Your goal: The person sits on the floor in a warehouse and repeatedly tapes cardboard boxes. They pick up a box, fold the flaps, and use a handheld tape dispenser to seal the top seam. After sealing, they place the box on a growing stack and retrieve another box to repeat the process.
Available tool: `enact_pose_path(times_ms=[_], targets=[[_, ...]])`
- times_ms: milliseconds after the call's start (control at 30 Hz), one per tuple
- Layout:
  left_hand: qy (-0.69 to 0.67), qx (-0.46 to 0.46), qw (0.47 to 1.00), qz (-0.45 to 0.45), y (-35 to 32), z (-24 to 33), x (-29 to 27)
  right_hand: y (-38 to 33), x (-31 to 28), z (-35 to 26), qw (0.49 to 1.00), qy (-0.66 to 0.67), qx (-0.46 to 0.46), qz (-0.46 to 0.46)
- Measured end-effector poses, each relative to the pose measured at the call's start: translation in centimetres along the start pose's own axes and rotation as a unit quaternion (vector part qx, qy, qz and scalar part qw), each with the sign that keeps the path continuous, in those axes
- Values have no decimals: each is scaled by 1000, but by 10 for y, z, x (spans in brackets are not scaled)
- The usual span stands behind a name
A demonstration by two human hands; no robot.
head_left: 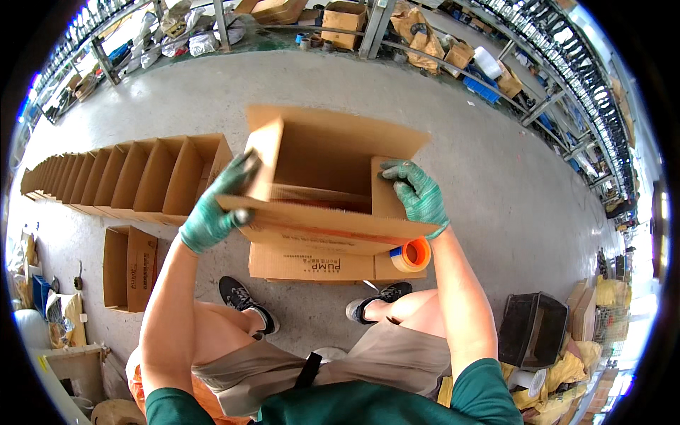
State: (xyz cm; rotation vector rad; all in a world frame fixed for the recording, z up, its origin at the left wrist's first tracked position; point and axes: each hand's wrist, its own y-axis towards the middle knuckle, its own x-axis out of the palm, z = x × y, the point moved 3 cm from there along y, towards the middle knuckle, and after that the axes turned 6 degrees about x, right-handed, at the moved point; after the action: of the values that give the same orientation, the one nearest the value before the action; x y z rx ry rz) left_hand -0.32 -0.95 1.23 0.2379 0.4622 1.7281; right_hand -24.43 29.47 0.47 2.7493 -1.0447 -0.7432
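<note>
An open cardboard box [326, 230] stands in front of me between my hands, its top flaps raised and the inside in shadow. My left hand [216, 205], in a green glove, grips its left corner. The thumb lies by the near flap and the fingers, slightly smeared, reach the left flap. On the other side my right hand [419, 195], gloved alike, holds the right flap with bent fingers over its inner face. Below the box lies flat folded cardboard [312, 263] with dark print. An orange tape roll [412, 255] rests on its right end, near my right wrist.
A long row of open cardboard boxes [134, 177] runs leftward across the grey floor. A single open box [131, 269] stands nearer, at left. A black plastic bin [535, 331] sits at lower right beside yellow sacks. Metal racks [375, 28] with bags and cartons curve along the back.
</note>
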Motion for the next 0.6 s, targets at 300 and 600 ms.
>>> enact_pose_path(times_ms=[300, 600], targets=[[120, -131, 978, 105, 2, -30, 1, 16, -28, 4, 941, 161, 241, 177], [105, -127, 972, 167, 10, -24, 19, 25, -40, 8, 974, -13, 221, 55]])
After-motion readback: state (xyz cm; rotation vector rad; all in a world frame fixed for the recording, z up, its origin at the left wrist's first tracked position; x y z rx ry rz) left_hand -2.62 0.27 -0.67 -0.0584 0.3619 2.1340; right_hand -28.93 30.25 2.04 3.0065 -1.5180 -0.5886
